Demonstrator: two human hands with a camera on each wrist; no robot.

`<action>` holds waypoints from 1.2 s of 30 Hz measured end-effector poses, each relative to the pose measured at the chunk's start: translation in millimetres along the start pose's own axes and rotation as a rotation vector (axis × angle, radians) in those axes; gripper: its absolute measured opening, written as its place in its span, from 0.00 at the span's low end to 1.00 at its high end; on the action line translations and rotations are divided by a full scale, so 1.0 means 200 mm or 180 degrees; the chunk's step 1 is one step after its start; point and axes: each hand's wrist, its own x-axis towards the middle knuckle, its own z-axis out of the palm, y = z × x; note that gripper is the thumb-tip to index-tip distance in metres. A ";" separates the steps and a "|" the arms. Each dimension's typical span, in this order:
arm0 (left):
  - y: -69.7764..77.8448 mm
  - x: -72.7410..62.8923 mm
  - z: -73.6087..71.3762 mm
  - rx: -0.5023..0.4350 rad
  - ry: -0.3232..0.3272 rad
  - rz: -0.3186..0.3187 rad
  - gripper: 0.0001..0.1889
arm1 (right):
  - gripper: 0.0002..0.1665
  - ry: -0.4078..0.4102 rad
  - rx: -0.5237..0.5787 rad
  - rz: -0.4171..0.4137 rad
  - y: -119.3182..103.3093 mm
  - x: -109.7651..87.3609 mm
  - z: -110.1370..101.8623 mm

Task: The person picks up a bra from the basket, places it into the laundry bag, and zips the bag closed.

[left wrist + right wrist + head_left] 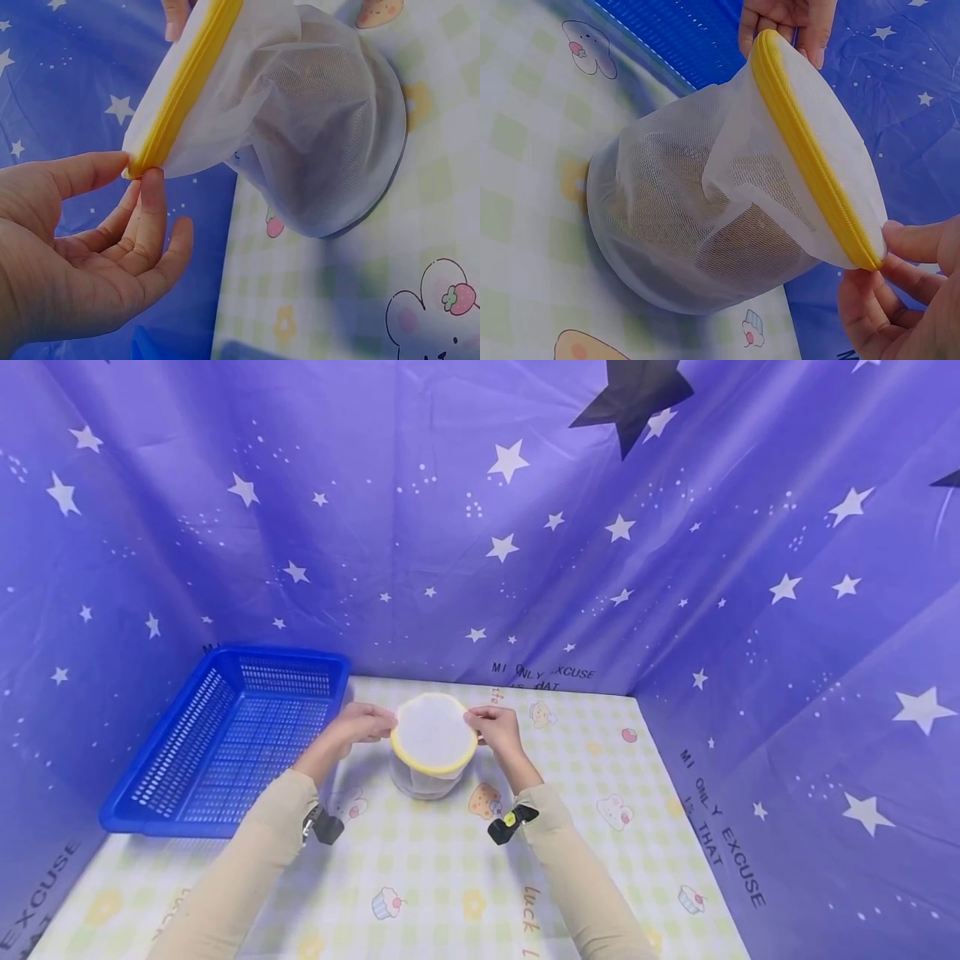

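A round white mesh laundry bag (pixel 432 732) with a yellow zipper (pixel 810 154) round its top stands on the table in the head view. Its thin side wall (pixel 315 120) sags in folds, and the zipper looks closed along the part that shows. With thumb and fingers my left hand (pixel 363 723) pinches the rim at the left. On the opposite side my right hand (pixel 497 727) pinches the rim in the same manner. Both wrist views show the bag's top held up above its wider base. Whether anything lies inside cannot be made out.
A blue plastic basket (pixel 225 827) with perforated walls stands at the left, close to my left forearm. The checked tablecloth (pixel 600 877) covers the table. Purple star-printed curtains (pixel 420 552) hang behind and along both sides.
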 end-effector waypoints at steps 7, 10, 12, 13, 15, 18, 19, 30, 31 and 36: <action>0.01 0.00 0.00 0.0001 0.0015 -0.0023 0.21 | 0.12 0.0025 -0.0031 -0.0015 -0.02 0.00 -0.01; 0.01 0.00 0.00 0.0011 0.0020 -0.0015 0.22 | 0.12 0.0038 -0.0045 0.0005 -0.02 0.00 -0.01; 0.01 0.00 0.00 0.0007 0.0029 -0.0015 0.22 | 0.12 0.0034 -0.0036 0.0015 -0.02 0.01 -0.01; 0.00 0.00 0.00 0.0005 0.0034 -0.0015 0.22 | 0.12 0.0025 -0.0022 0.0021 -0.02 0.01 -0.01; 0.00 0.00 0.00 0.0014 0.0027 -0.0001 0.23 | 0.13 0.0004 0.0003 0.0028 -0.03 0.01 -0.01; -0.01 0.01 -0.01 0.0031 0.0028 0.0003 0.23 | 0.13 -0.0026 0.0022 0.0012 -0.03 0.01 0.00; -0.01 0.01 -0.01 0.0041 0.0025 0.0000 0.23 | 0.13 -0.0035 0.0031 0.0009 -0.03 0.01 0.00; -0.02 -0.01 -0.01 0.0076 0.0052 -0.0037 0.21 | 0.14 -0.0063 -0.0004 -0.0010 -0.03 0.01 -0.01; -0.02 -0.01 -0.02 0.0084 0.0054 -0.0028 0.21 | 0.14 -0.0060 -0.0010 -0.0008 -0.03 0.01 -0.01; -0.02 -0.01 -0.01 0.0076 0.0094 -0.0025 0.21 | 0.15 -0.0045 -0.0005 -0.0041 -0.05 0.00 -0.02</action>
